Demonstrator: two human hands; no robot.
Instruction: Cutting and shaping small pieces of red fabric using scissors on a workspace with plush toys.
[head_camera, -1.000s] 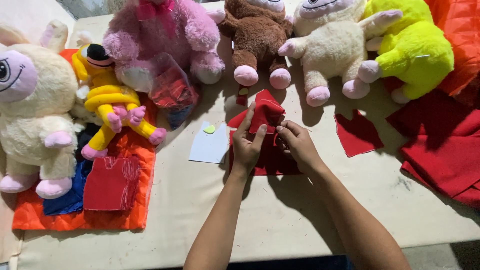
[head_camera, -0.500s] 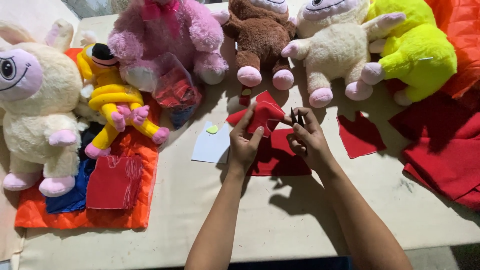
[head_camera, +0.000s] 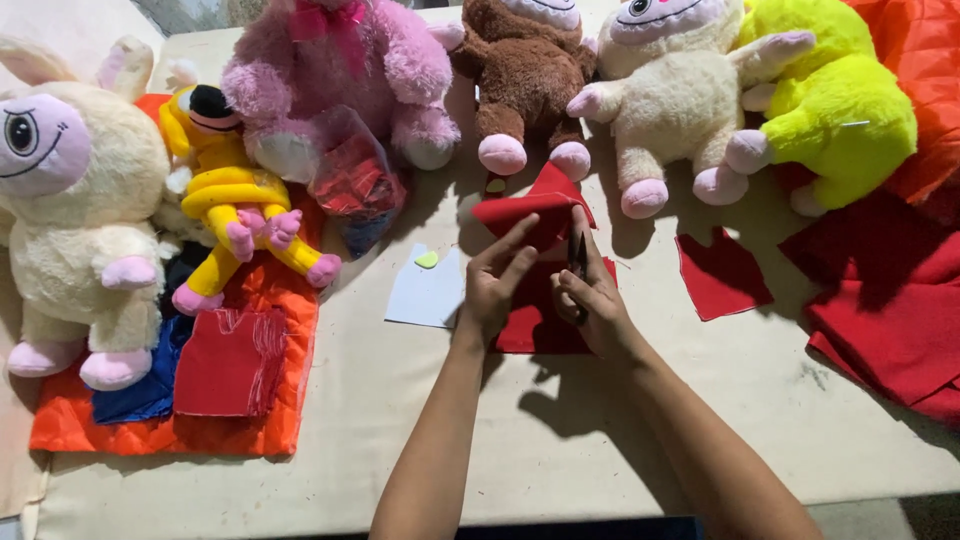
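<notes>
Lying under both hands, red felt piece (head_camera: 535, 215) on table (head_camera: 330, 480), upper part lifted and folded. Left hand (head_camera: 495, 285) rests on felt, fingers spread flat, gripping nothing. Right hand (head_camera: 592, 300) closed around dark scissors (head_camera: 578, 255), blades pointing up against fold. Just left of left hand: white paper sheet (head_camera: 420, 295) with small green scrap (head_camera: 427, 260). Right of right hand: red felt square (head_camera: 722, 275). Beyond hands: brown plush toy (head_camera: 525, 75), cream plush toy (head_camera: 670, 110). Far left: yellow plush toy (head_camera: 235, 195).
</notes>
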